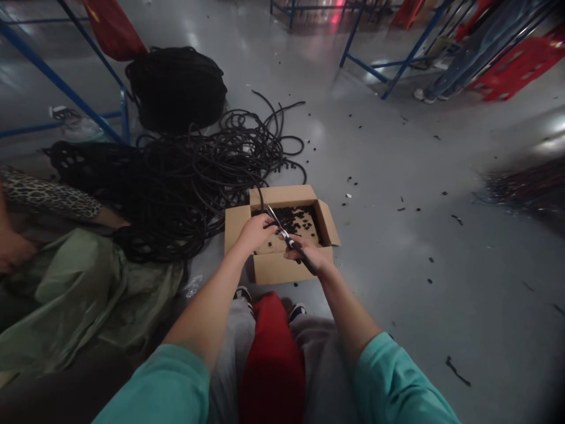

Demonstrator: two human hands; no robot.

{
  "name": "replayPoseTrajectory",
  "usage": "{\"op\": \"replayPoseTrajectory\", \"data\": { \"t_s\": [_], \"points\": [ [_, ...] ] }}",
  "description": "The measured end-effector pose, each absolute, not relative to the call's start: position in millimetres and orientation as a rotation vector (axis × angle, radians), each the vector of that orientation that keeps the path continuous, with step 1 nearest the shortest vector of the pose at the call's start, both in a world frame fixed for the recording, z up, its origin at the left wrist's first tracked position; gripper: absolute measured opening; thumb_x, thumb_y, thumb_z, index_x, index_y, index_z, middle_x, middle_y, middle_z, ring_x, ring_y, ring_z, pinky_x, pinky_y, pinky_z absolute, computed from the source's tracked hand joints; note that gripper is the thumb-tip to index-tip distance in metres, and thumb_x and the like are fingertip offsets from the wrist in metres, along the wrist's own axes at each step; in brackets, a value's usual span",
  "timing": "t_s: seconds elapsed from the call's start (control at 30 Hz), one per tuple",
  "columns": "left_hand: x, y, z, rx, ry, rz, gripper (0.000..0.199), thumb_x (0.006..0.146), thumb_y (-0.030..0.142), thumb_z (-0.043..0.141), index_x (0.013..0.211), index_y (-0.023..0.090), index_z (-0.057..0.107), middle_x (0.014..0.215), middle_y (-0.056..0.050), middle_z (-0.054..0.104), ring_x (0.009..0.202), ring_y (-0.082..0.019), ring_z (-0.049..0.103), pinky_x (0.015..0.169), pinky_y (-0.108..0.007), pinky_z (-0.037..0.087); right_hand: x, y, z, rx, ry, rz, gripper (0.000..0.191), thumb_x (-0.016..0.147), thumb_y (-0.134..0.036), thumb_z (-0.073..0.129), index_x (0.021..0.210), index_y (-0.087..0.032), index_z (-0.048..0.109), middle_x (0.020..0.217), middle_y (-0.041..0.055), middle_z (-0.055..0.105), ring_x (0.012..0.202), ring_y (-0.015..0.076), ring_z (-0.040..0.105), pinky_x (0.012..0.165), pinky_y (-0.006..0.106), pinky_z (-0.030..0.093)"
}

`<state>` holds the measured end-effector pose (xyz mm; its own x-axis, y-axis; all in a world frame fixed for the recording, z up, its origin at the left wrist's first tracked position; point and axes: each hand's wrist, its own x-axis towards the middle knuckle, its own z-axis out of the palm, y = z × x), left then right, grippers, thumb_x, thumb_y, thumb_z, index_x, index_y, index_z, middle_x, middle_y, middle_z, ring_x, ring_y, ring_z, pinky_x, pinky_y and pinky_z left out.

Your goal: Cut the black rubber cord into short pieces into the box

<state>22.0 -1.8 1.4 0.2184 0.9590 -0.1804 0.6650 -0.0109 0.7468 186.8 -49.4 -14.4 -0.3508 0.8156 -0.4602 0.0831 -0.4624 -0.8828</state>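
Note:
Over an open cardboard box (282, 275), my right hand (309, 254) is closed around the handles of a pair of scissors (304, 259). Their blades point up and left, toward my left hand (258, 231). That hand is closed on a black rubber cord (261, 197), which comes down over the box's back edge from a large tangled pile of cord (212, 165). Many small black cut pieces (293, 218) lie on the bottom of the box. Whether the blades touch the cord is too small to tell.
A black bag (176, 88) stands behind the pile. Another person's hand (15, 250) and green cloth (79, 288) are at left. Blue metal frames (375, 70) and a red stool (516, 68) stand farther off. Black scraps (458, 371) dot the grey floor.

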Motion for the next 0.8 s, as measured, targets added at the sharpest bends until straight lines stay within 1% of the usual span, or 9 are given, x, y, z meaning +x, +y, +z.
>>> {"op": "replayPoseTrajectory", "data": {
  "t_s": [0.1, 0.23, 0.43, 0.53, 0.6, 0.8],
  "points": [
    [19.3, -0.9, 2.6, 1.754, 1.547, 0.528, 0.017, 0.068, 0.021, 0.054, 0.081, 0.014, 0.062, 0.088, -0.007, 0.067, 0.083, -0.019, 0.060, 0.077, -0.030, 0.045, 183.9, -50.3, -12.0, -1.441, -1.191, 1.848, 0.057, 0.049, -0.018, 0.059, 0.106, -0.014, 0.057, 0.049, -0.0081, 0.044, 0.044, 0.0064, 0.035, 0.044, 0.021, 0.027],
    [15.7, 0.0, 4.6, 1.750, 1.534, 0.541, 0.016, 0.068, 0.021, 0.054, 0.079, 0.015, 0.063, 0.085, -0.006, 0.067, 0.079, -0.018, 0.060, 0.072, -0.028, 0.046, 181.0, -50.7, -8.8, -1.519, -1.205, 1.792, 0.054, 0.049, -0.017, 0.057, 0.103, -0.013, 0.059, 0.044, -0.0087, 0.042, 0.040, 0.0061, 0.034, 0.041, 0.020, 0.026],
    [13.7, 1.4, 5.8, 1.769, 1.563, 0.513, 0.015, 0.069, 0.022, 0.054, 0.079, 0.015, 0.061, 0.087, -0.006, 0.067, 0.083, -0.019, 0.060, 0.077, -0.030, 0.045, 176.0, -50.7, -4.0, -1.545, -1.168, 1.773, 0.053, 0.049, -0.016, 0.055, 0.101, -0.012, 0.060, 0.039, -0.0098, 0.039, 0.036, 0.0056, 0.033, 0.038, 0.019, 0.024],
    [11.7, 2.4, 1.1, 1.768, 1.551, 0.572, 0.018, 0.068, 0.022, 0.055, 0.084, 0.015, 0.059, 0.092, -0.007, 0.065, 0.087, -0.019, 0.059, 0.080, -0.031, 0.044, 174.7, -51.2, -2.3, -1.548, -1.153, 1.771, 0.051, 0.048, -0.015, 0.055, 0.099, -0.013, 0.061, 0.038, -0.0097, 0.038, 0.035, 0.0059, 0.034, 0.037, 0.019, 0.024],
    [9.6, 3.2, -1.9, 1.769, 1.531, 0.617, 0.020, 0.067, 0.023, 0.057, 0.085, 0.015, 0.058, 0.092, -0.007, 0.064, 0.087, -0.018, 0.059, 0.080, -0.031, 0.044, 174.8, -51.7, -1.6, -1.557, -1.152, 1.770, 0.050, 0.049, -0.015, 0.055, 0.099, -0.013, 0.061, 0.038, -0.0096, 0.038, 0.035, 0.0061, 0.034, 0.037, 0.020, 0.024],
    [7.6, 3.0, 0.0, 1.813, 1.478, 0.615, 0.015, 0.066, 0.022, 0.057, 0.079, 0.015, 0.061, 0.087, -0.006, 0.065, 0.084, -0.018, 0.058, 0.078, -0.030, 0.042, 177.3, -52.2, -7.6, -1.486, -1.161, 1.822, 0.052, 0.049, -0.018, 0.057, 0.101, -0.013, 0.058, 0.044, -0.0091, 0.041, 0.039, 0.0060, 0.034, 0.042, 0.021, 0.027]
  ]
}}
